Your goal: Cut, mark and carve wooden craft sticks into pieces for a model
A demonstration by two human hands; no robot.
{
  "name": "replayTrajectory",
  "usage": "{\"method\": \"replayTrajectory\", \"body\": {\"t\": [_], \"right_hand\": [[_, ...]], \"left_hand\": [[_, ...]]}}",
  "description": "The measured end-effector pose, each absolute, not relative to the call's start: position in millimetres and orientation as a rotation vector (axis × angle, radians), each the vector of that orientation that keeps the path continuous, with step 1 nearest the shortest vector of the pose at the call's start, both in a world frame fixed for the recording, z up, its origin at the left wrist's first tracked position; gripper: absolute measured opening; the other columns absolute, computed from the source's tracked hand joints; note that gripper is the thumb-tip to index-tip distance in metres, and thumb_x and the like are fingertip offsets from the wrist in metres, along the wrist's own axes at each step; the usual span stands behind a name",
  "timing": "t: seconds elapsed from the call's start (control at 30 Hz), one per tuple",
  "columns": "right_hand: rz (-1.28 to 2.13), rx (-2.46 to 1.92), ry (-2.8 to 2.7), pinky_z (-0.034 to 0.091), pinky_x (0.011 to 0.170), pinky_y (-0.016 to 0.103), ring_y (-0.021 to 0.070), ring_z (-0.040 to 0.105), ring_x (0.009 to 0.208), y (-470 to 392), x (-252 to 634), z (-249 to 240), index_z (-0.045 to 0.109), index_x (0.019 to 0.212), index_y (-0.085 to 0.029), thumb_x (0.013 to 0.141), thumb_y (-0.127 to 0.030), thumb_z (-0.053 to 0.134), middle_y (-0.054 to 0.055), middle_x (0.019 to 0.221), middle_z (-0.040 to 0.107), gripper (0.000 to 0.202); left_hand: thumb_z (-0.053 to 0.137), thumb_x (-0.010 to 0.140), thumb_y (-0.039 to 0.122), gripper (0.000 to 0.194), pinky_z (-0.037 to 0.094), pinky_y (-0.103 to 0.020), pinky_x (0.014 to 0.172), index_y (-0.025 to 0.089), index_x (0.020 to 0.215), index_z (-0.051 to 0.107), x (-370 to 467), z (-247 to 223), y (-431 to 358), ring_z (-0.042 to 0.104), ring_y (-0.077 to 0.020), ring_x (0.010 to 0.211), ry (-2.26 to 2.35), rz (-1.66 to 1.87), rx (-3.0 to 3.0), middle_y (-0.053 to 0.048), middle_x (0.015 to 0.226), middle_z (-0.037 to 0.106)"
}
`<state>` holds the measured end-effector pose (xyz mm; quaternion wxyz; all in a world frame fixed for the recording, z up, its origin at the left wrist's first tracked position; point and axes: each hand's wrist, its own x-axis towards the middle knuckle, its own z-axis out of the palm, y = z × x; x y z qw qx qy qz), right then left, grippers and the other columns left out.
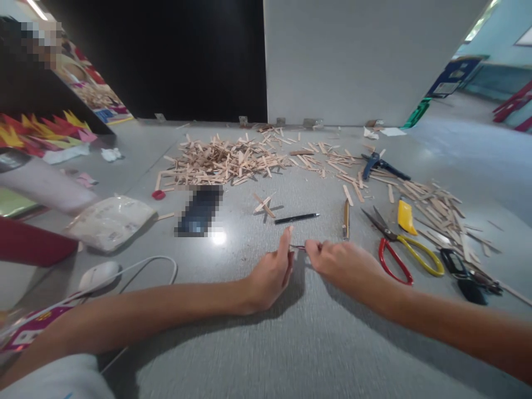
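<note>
Close together over the grey table, my two hands meet near the middle of the view. My right hand (pixel 343 263) is closed around a thin, dark reddish tool (pixel 300 247), whose tip points at my left hand (pixel 270 277). The fingers of my left hand are pinched, with the thumb raised; whatever they hold is mostly hidden. Just beyond lie a black pen (pixel 296 218) and a small cross of wooden sticks (pixel 265 205). A yellowish-brown pencil-like item (pixel 346 219) lies beyond my right hand.
Cut wooden sticks (pixel 224 160) form a pile at the back, with more (pixel 446 213) at right. Scissors (pixel 390 235), a yellow item (pixel 406 216), blue-handled pliers (pixel 380 165) and keys (pixel 474 277) lie right. A phone (pixel 200 210), plastic packet (pixel 112 221) and white charger (pixel 100 275) are left.
</note>
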<state>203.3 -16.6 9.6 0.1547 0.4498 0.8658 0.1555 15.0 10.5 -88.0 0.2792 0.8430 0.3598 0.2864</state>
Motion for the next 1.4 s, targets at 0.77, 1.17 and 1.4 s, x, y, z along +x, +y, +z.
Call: {"method": "replayTrajectory", "body": {"t": [0.77,1.17,1.4], "right_hand": [[0.367,1.287,2.519,0.02,0.05,0.033,0.0181,0.066,0.055,-14.4,218.2,5.2,0.065,0.103,-0.015,0.092,0.007,0.052,0.006,0.07,0.074,0.027],[-0.28,1.619,2.715,0.038,0.056,0.031,0.0194,0.071,0.064,-24.2,243.3,-1.0,0.061,0.101,-0.018,0.108,-0.009,0.045,0.004,0.079,0.074,0.019],[-0.313,1.781,3.258,0.048,0.056,0.026,0.0154,0.068,0.059,-25.5,241.7,-19.0,0.06,0.103,-0.022,0.115,-0.025,0.04,0.002,0.079,0.075,0.023]], "left_hand": [[0.041,0.11,0.028,0.064,0.048,-0.025,0.06,0.01,0.168,0.021,12.5,-82.2,12.2,0.056,-0.0138,0.056,0.87,0.803,2.198,0.003,0.072,0.062],[0.046,0.112,0.045,0.065,0.039,-0.021,0.051,0.009,0.163,0.032,12.4,-59.7,11.7,0.051,-0.0103,0.052,0.727,0.775,1.93,0.004,0.074,0.062],[0.064,0.102,0.049,0.062,0.041,-0.019,0.05,0.014,0.151,0.047,9.6,-42.8,8.2,0.052,-0.0091,0.054,0.688,0.818,1.766,0.003,0.078,0.065]]}}
